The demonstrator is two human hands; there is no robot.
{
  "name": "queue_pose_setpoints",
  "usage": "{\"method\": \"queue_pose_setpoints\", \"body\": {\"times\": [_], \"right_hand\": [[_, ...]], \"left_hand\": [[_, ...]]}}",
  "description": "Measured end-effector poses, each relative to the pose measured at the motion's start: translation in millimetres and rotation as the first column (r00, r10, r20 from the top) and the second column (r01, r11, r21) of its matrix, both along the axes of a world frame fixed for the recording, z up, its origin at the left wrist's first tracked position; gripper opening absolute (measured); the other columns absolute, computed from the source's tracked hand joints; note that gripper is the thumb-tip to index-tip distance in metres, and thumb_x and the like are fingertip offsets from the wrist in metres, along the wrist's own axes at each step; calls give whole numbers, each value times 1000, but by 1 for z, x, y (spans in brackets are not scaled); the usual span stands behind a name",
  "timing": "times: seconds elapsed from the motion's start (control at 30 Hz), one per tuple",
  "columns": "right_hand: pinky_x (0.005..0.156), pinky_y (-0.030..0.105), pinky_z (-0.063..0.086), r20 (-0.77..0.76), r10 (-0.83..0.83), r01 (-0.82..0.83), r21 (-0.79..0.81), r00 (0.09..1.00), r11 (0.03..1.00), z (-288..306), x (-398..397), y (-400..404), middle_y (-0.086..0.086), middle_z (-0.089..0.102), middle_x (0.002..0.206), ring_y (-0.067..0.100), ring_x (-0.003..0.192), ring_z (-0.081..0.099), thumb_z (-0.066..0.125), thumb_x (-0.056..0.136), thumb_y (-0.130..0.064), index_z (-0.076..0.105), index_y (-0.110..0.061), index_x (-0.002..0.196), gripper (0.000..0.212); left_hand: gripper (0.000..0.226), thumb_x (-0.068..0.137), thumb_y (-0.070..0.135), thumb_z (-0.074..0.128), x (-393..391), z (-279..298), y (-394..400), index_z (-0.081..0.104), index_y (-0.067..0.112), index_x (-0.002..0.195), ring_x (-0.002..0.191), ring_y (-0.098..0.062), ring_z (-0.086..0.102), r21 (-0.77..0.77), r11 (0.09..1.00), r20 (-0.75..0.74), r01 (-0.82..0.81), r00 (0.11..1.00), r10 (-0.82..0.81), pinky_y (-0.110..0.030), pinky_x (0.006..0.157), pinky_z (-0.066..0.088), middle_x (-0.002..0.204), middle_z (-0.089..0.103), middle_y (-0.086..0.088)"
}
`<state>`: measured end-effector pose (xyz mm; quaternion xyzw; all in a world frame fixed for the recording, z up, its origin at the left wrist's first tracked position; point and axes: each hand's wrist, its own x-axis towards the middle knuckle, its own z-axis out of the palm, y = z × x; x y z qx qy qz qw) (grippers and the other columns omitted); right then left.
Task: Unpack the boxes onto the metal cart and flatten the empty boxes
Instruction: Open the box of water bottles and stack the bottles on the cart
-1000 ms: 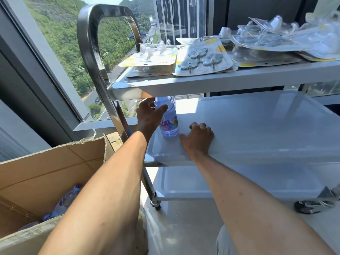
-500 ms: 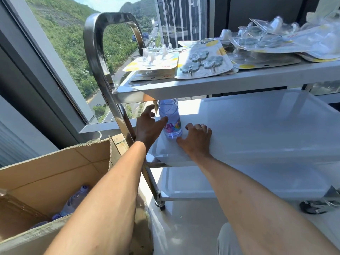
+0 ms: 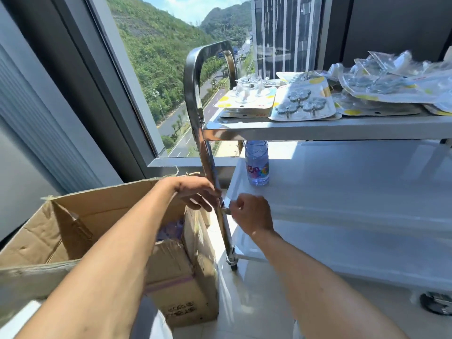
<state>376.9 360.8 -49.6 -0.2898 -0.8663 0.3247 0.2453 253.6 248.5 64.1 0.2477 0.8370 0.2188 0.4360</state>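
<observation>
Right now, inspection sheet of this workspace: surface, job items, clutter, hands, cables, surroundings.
Surface: metal cart with three shelves; pale tiled floor beneath.
Job items: one water bottle stands upright at the left end of the middle shelf; open cardboard box on the floor left of the cart, contents mostly hidden.
Clutter: blister packs of hooks piled on the top shelf.
Hands: left hand at the cart's upright post, over the box, grip unclear; right hand curled at the middle shelf's corner, holding nothing visible.
Cables: nothing seen.
Surroundings: large window onto a wooded hillside and road; sunlit.
</observation>
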Motion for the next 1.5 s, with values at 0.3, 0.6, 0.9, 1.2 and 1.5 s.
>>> {"method": "queue_pose_setpoints", "body": {"times": [0.3,0.6,0.9,1.2,1.5], "right_hand": [[49,12,35,-46,467,-462,-269,883,845,42,-69,-108,22,62,85,4,51,54,48,97,-15,55,-2,98,15],[89,34,53,390,505,-468,-193,770,863,33,-159,-153,13,64,116,33,104,63,51,80,-15,62,-9,115,37],[80,34,50,650,456,-457,-183,608,871,-53,-203,-159,15,62,119,34,107,61,55,83,-16,60,-6,115,33],[80,29,46,694,412,-205,-365,590,908,-132,-222,-145,11,63,123,27,115,60,62,83,-18,64,-7,119,38],[109,37,37,754,334,-447,-60,566,893,-139,-223,-156,15,61,127,30,122,55,53,92,-24,59,-4,122,37]], "left_hand": [[13,76,17,61,-63,-27,-132,72,14,80,65,-21,65,-224,917,-587,-329,797,142,-22,54,51,72,71,-6],[20,81,25,66,-53,-62,-208,64,16,99,110,-24,63,-652,673,-418,-348,906,64,-30,95,48,112,64,-4],[35,85,20,59,-80,-128,-241,64,10,118,107,-23,67,-601,714,-485,-358,874,30,-32,88,54,120,67,-8],[32,73,22,58,-159,-170,-201,65,15,104,95,-31,68,-453,852,-397,-264,915,73,-44,89,55,104,68,-12],[15,73,26,64,-214,-159,-166,56,16,80,88,-27,69,-493,851,-368,-180,930,-17,-40,87,56,100,68,-9]]}}
